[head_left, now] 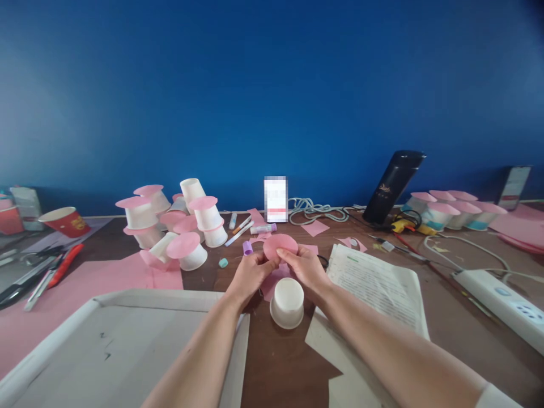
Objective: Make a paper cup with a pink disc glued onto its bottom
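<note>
A round pink paper disc (281, 245) is pinched between my two hands over the middle of the table. My left hand (254, 271) grips its lower left edge, fingers closed. On the lower right edge, my right hand (306, 265) is closed with its thumb lying on the disc. Just below them, a white paper cup (288, 306) stands upside down on the brown table. A purple cap (247, 247) lies left of the disc, and a glue stick (263, 228) lies behind it.
White cups with pink discs (183, 246) are stacked at left; several more cups (442, 215) stand at right. A black flask (393, 187), printed sheets (378, 283) and a power strip (505, 306) lie rightward. A white box lid (148, 345) fills the left front; a phone (276, 198) stands behind.
</note>
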`<control>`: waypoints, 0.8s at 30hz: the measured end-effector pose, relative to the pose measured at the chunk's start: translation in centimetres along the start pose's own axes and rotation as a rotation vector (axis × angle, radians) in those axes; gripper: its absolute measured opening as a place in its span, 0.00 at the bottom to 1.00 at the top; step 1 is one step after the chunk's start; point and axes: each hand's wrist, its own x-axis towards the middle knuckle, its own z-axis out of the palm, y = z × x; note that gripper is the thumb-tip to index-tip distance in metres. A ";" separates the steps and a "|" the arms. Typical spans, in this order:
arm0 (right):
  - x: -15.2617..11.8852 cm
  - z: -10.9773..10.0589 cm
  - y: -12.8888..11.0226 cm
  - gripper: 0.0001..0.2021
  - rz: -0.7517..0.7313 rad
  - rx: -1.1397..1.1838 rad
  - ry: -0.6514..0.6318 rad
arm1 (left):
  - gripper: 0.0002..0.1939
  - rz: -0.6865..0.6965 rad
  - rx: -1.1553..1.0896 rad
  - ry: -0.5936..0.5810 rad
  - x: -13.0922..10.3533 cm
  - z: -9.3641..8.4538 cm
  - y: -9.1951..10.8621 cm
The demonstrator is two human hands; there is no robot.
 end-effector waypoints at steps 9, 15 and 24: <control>-0.9 0.3 -0.9 0.16 0.013 -0.116 -0.047 | 0.18 -0.004 0.084 0.074 0.2 -0.3 0.0; -0.6 0.1 -0.9 0.14 -0.010 -0.217 0.014 | 0.19 0.000 0.098 0.064 0.1 -0.1 -0.3; -0.4 0.1 -0.8 0.16 0.038 -0.135 0.024 | 0.18 0.024 0.073 0.037 0.1 -0.1 -0.1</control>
